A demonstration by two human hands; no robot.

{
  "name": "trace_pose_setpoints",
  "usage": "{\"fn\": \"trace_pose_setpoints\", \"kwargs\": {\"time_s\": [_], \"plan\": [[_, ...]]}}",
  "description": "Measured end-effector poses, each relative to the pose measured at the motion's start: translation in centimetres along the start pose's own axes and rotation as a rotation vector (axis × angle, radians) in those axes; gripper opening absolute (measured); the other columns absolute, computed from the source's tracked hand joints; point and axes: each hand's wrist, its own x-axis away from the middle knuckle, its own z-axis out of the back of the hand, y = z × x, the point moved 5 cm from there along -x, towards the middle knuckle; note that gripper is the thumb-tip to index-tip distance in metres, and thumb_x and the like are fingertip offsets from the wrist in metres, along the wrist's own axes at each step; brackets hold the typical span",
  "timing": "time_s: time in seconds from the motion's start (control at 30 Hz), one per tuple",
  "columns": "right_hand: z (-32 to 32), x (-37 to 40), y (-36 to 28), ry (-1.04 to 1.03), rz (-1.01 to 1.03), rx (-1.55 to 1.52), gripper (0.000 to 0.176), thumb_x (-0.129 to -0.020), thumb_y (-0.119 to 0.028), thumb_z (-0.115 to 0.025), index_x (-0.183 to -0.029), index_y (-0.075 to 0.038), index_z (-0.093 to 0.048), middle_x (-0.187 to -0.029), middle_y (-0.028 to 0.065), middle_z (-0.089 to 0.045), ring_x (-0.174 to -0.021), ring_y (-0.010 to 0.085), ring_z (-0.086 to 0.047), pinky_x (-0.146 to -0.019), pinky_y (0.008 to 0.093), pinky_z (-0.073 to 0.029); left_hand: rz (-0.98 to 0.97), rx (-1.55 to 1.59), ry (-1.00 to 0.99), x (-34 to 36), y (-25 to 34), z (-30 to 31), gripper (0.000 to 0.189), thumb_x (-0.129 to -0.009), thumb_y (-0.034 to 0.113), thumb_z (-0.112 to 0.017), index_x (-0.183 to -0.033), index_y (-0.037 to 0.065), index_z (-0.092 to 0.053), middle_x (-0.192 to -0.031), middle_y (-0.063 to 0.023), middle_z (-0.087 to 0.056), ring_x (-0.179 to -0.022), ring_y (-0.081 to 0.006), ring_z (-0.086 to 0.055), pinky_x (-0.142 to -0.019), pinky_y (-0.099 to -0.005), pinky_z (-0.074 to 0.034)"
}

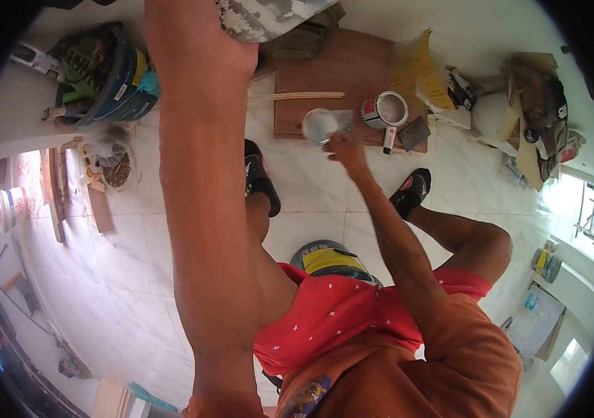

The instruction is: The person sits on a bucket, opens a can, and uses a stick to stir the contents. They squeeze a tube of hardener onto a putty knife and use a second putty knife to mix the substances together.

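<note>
My left arm rises close to the camera, and only the heel of my left hand [231, 49] shows at the top edge; its fingers are hidden. Beside it is a grey piece smeared with white [272, 17], partly cut off; whether my hand holds it is unclear. My right hand [344, 148] is closed at the edge of a round whitish lid or shallow container [321, 127] over the brown board [304, 73]. An open paint can [373, 111] stands right of it, near a small white tube [389, 140] and a dark square block [415, 132].
Thin sticks [311, 95] lie across the board. A full dark tub [126, 87] stands at the left, near a bag of debris [112, 164]. Piled cloth and cardboard [530, 104] are at the right. A lidded bucket [328, 259] sits between my legs.
</note>
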Motion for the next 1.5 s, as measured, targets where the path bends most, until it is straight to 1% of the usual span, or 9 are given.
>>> {"fn": "trace_pose_setpoints", "kwargs": {"time_s": [0.03, 0.1, 0.27, 0.4, 0.6, 0.9, 1.3, 1.4, 1.5], "plan": [[3.0, -0.6, -0.4, 0.044, 0.104, 0.092, 0.029, -0.095, -0.026, -0.063, -0.102, 0.003, -0.065, -0.082, 0.0099, -0.070, -0.073, 0.0159, -0.071, -0.060, 0.0320, -0.056, -0.001, 0.041, -0.015, 0.0, -0.4, -0.2, 0.031, -0.093, 0.019, -0.049, -0.109, -0.005, -0.060, -0.101, -0.0176, -0.069, -0.085, -0.0276, -0.071, -0.077, -0.0370, -0.061], [7.2, 3.1, -8.1, 0.380, 0.562, 0.753, 0.027, -0.093, -0.028, -0.064, -0.092, -0.001, -0.068, -0.081, 0.0185, -0.069, -0.074, 0.0325, -0.070, -0.064, 0.0423, -0.053, -0.004, 0.059, -0.019, -0.2, -1.0, -0.7, 0.031, -0.094, 0.020, -0.049, -0.109, -0.005, -0.060, -0.101, -0.0173, -0.069, -0.086, -0.0274, -0.071, -0.077, -0.0367, -0.061], [13.4, 3.6, -13.5, 0.601, 0.730, 1.254, 0.023, -0.092, -0.029, -0.065, -0.097, -0.006, -0.067, -0.091, 0.0133, -0.065, -0.087, 0.0379, -0.064, -0.070, 0.0471, -0.053, 0.030, 0.044, -0.011, 1.1, -2.2, -1.9, 0.031, -0.095, 0.022, -0.051, -0.110, -0.003, -0.059, -0.100, -0.0152, -0.069, -0.084, -0.0257, -0.071, -0.075, -0.0362, -0.061], [15.0, -0.7, -11.0, 0.521, 0.931, 1.535, 0.016, -0.091, -0.025, -0.063, -0.094, -0.009, -0.063, -0.093, 0.0136, -0.060, -0.081, 0.0363, -0.065, -0.067, 0.0481, -0.054, 0.084, -0.041, 0.065, 2.6, -2.6, -2.6, 0.032, -0.095, 0.024, -0.051, -0.112, -0.002, -0.059, -0.100, -0.0132, -0.069, -0.083, -0.0239, -0.070, -0.075, -0.0347, -0.060], [12.5, -0.7, -8.9, 0.332, 0.734, 1.560, 0.011, -0.084, -0.012, -0.060, -0.095, -0.009, -0.060, -0.094, 0.0114, -0.059, -0.091, 0.0305, -0.065, -0.068, 0.0424, -0.058, 0.250, -0.100, 0.211, 3.5, -2.3, -3.7, 0.032, -0.095, 0.026, -0.052, -0.111, 0.000, -0.060, -0.097, -0.0103, -0.069, -0.081, -0.0216, -0.070, -0.072, -0.0331, -0.060], [12.7, -1.8, -7.2, 0.226, 0.650, 1.616, 0.012, -0.084, -0.011, -0.060, -0.095, -0.008, -0.062, -0.092, 0.0144, -0.063, -0.086, 0.0325, -0.068, -0.069, 0.0438, -0.057, 0.168, -0.115, 0.048, 1.8, -3.8, -1.5, 0.034, -0.093, 0.026, -0.053, -0.115, 0.001, -0.058, -0.105, -0.0073, -0.061, -0.092, -0.0200, -0.062, -0.079, -0.0357, -0.053], [15.0, -5.2, -4.9, 0.113, 0.699, 1.609, 0.019, -0.084, -0.007, -0.056, -0.099, -0.009, -0.067, -0.086, 0.0153, -0.065, -0.081, 0.0323, -0.069, -0.067, 0.0431, -0.056, 0.022, -0.179, 0.032, 0.4, -3.1, -0.7, 0.032, -0.093, 0.026, -0.056, -0.114, 0.002, -0.060, -0.103, -0.0076, -0.066, -0.089, -0.0216, -0.066, -0.080, -0.0371, -0.056], [17.3, -5.8, -4.5, -0.010, 0.899, 1.499, 0.018, -0.086, -0.012, -0.057, -0.098, -0.008, -0.069, -0.087, 0.0173, -0.069, -0.078, 0.0355, -0.067, -0.066, 0.0446, -0.054, 0.005, -0.211, 0.015, 1.3, -3.0, -0.9, 0.029, -0.094, 0.025, -0.056, -0.109, 0.001, -0.062, -0.098, -0.0083, -0.069, -0.082, -0.0218, -0.070, -0.075, -0.0352, -0.059], [19.0, -1.9, -6.7, 0.438, 0.648, 0.980, 0.020, -0.090, -0.016, -0.054, -0.097, -0.006, -0.069, -0.086, 0.0231, -0.068, -0.080, 0.0424, -0.066, -0.071, 0.0490, -0.053, 0.027, -0.183, -0.009, 2.1, -3.0, -1.9, 0.027, -0.095, 0.025, -0.053, -0.104, 0.001, -0.062, -0.091, -0.0090, -0.069, -0.076, -0.0207, -0.070, -0.069, -0.0318, -0.060]]}}
